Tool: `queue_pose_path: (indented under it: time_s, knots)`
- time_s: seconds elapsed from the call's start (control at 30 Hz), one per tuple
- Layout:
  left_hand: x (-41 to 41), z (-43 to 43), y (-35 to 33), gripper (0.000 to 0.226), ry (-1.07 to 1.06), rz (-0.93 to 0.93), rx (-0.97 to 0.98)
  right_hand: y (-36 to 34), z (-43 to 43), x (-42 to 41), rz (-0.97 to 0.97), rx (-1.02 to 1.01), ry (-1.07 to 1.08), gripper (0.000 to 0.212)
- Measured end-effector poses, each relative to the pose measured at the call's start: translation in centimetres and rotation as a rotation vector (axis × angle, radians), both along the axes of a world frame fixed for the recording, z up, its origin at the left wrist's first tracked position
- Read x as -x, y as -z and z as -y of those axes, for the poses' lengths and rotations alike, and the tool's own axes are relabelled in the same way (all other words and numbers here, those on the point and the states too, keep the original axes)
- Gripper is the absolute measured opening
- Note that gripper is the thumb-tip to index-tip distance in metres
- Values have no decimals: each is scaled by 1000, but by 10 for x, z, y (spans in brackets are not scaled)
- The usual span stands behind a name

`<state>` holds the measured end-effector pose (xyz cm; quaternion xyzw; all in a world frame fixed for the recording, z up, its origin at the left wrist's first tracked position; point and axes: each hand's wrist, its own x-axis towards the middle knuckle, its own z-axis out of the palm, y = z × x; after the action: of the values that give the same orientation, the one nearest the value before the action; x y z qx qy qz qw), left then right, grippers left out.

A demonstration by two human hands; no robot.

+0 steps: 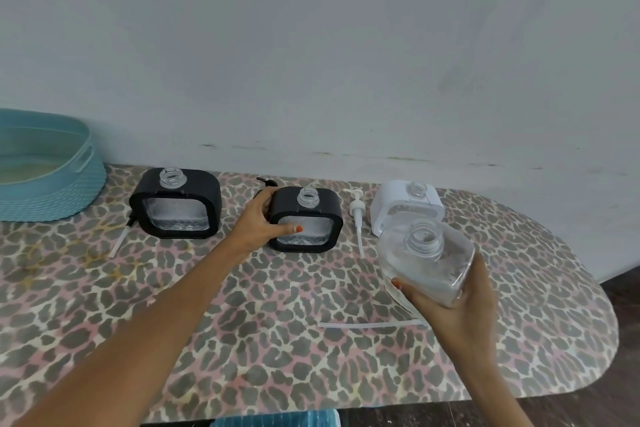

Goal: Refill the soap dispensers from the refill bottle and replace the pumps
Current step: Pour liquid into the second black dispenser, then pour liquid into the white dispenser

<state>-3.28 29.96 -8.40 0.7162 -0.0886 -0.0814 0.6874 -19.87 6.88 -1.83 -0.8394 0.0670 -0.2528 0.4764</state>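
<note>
Head view looks down on a leopard-print desk point(242, 340) against a pale wall, with 3 dispensers in a row near the back edge, all with open necks and no pumps fitted. The left black dispenser point(175, 208) stands alone, showing a shallow layer of clear liquid at its bottom. The middle black dispenser point(309, 222) is gripped on its left side by the left hand point(265, 224), thumb across the front face and fingers wrapped round the back. The white dispenser point(407, 206) stands behind the refill bottle point(424, 260), which the right hand point(453, 302) holds clear of the desk from below, neck tilted towards the camera and uncapped.

A white pump point(357, 218) lies on the desk between the middle and white dispensers. Part of a black pump point(265, 183) shows behind the left hand, and another tube point(121, 236) lies just left of the left dispenser. A loose white tube point(370, 324) lies near the front, below the refill bottle. A teal basket point(52, 184) sits at far left.

Judging by this, the step in hand is filling the middle dispenser, steadied and ready. The next move calls for bringing the refill bottle's mouth over that narrow neck and tipping slowly, since the opening is small and a spill onto the desk is likely if misaligned.
</note>
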Motion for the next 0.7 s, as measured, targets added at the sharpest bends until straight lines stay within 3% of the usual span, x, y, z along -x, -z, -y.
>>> queue_pose_path:
  time_s: [0.23,0.43,0.6,0.7]
  knots:
    - [3,-1,-3,64,23,-12,-44,1,-3,7,-4,-24,17,63]
    - [9,-5,-20,80,48,123,-151,-2,1,18,-1,-19,68,64]
    - [16,3,-48,69,-44,301,-207,-2,8,29,13,-51,93,75]
    - [19,20,-64,53,-53,375,-172,-6,10,36,34,-83,96,68]
